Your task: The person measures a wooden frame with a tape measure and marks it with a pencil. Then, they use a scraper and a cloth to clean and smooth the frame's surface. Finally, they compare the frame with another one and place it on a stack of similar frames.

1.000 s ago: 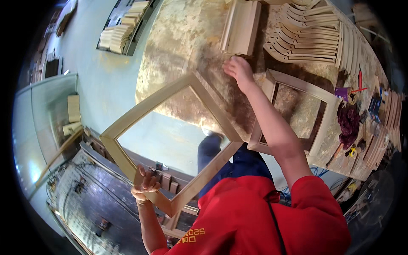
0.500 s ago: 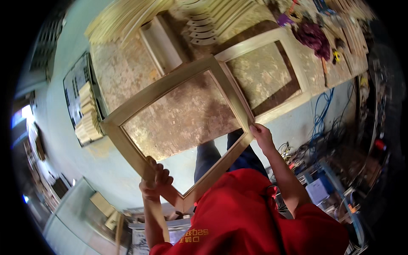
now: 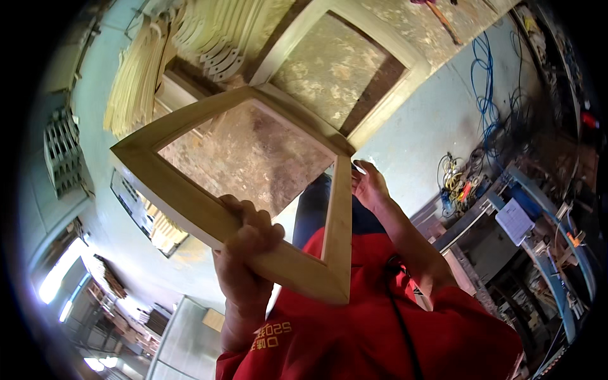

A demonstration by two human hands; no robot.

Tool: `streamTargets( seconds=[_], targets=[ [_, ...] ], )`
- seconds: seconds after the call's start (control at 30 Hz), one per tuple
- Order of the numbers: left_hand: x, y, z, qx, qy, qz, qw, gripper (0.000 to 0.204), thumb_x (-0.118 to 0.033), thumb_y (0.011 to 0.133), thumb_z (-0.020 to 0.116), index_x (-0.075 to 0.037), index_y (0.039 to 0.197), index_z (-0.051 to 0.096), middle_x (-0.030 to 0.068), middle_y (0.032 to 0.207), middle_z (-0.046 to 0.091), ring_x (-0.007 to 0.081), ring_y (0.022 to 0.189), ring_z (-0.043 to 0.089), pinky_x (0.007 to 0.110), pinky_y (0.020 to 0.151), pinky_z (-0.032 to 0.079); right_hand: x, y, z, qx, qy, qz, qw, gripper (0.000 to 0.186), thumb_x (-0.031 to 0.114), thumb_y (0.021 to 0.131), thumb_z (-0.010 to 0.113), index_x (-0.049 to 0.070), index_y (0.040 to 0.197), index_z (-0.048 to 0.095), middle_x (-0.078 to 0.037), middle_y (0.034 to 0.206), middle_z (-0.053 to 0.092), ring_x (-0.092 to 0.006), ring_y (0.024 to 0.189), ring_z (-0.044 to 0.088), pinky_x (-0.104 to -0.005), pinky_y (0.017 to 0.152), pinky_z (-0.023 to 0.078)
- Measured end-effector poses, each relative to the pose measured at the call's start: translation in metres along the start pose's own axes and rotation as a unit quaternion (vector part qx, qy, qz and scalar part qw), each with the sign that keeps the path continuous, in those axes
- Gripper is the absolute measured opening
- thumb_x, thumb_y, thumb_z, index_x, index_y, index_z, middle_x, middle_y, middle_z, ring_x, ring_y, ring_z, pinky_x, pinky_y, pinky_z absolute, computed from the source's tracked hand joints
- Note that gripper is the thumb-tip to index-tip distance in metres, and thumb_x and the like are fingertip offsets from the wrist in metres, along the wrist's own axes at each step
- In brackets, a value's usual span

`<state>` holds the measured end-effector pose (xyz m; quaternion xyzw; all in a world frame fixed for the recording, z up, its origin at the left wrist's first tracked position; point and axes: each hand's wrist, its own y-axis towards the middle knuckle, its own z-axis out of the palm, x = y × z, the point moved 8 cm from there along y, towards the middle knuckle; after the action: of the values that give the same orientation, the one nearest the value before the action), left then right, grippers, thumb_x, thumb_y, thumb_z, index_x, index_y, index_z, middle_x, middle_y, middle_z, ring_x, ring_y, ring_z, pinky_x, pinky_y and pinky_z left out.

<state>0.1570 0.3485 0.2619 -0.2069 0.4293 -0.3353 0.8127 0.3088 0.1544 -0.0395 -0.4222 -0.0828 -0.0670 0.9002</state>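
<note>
A pale wooden frame (image 3: 190, 201) with mitred corners and an open middle is tilted in front of my body. My left hand (image 3: 248, 244) is closed around its near left rail, with the fingers curled over the top face. At the right rail, my right hand (image 3: 370, 185) is beside the outer edge, its thumb and fingers apart. Its fingertips are close to the wood, and whether they touch it is hard to tell. Beyond, a second wooden frame (image 3: 416, 63) lies flat on the worktable (image 3: 465, 28), partly overlapped in view by the held one.
Curved pale wooden strips (image 3: 133, 79) are stacked at the far left of the table, beside slats with holed ends (image 3: 221, 60). Blue hose (image 3: 484, 82) and tangled cables (image 3: 453, 180) lie on the floor at right, near a blue metal stand (image 3: 548, 253). A glass-topped surface (image 3: 183, 335) stands lower left.
The held frame has turned and tilted, its left side rising closer. My right hand has loosened from the corner it gripped. The view has swung, shifting the table toward the upper left.
</note>
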Motion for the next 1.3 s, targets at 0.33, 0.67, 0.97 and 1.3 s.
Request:
streamTargets(
  seconds=[0.33,0.67,0.97,1.3],
  targets=[
    [-0.091,0.128,-0.101,0.003,0.212,0.040,0.977,0.073,-0.060,0.108,0.041,-0.003,0.154,0.045,0.0179,0.139,0.058,0.0283,0.126,0.057,0.049,0.114,0.043,-0.028,0.022,-0.003,-0.065,0.093,0.007,0.994,0.026,0.013,0.106,0.053,0.000,0.125,0.063,-0.009,0.105,0.071,-0.0168,0.088,0.072,-0.0319,0.078,0.063],
    [-0.022,0.369,-0.087,0.369,0.586,-0.057,0.719,0.057,-0.047,0.106,0.056,-0.003,0.141,0.060,0.0133,0.128,0.068,0.0217,0.115,0.066,0.032,0.103,0.049,-0.014,0.012,0.018,-0.174,0.049,-0.131,0.975,0.046,0.009,0.104,0.052,-0.002,0.149,0.052,-0.012,0.120,0.071,-0.0171,0.098,0.072,-0.0309,0.083,0.060],
    [-0.006,0.391,-0.083,0.185,0.669,-0.260,0.671,0.026,-0.025,0.104,0.062,-0.005,0.118,0.071,-0.0007,0.091,0.069,0.0088,0.075,0.065,0.025,0.069,0.053,-0.023,0.012,0.024,-0.218,0.129,-0.095,0.963,0.044,0.007,0.103,0.054,0.002,0.147,0.055,-0.010,0.112,0.072,-0.0177,0.087,0.071,-0.0328,0.076,0.061],
    [-0.003,0.392,-0.063,0.143,0.670,-0.271,0.677,0.024,-0.023,0.102,0.063,-0.005,0.116,0.071,0.0030,0.091,0.072,0.0122,0.070,0.068,0.026,0.065,0.056,-0.018,0.015,0.019,-0.218,0.096,-0.106,0.966,0.036,0.007,0.106,0.054,0.000,0.141,0.061,-0.008,0.109,0.073,-0.0147,0.086,0.071,-0.0291,0.074,0.060]
  ],
)
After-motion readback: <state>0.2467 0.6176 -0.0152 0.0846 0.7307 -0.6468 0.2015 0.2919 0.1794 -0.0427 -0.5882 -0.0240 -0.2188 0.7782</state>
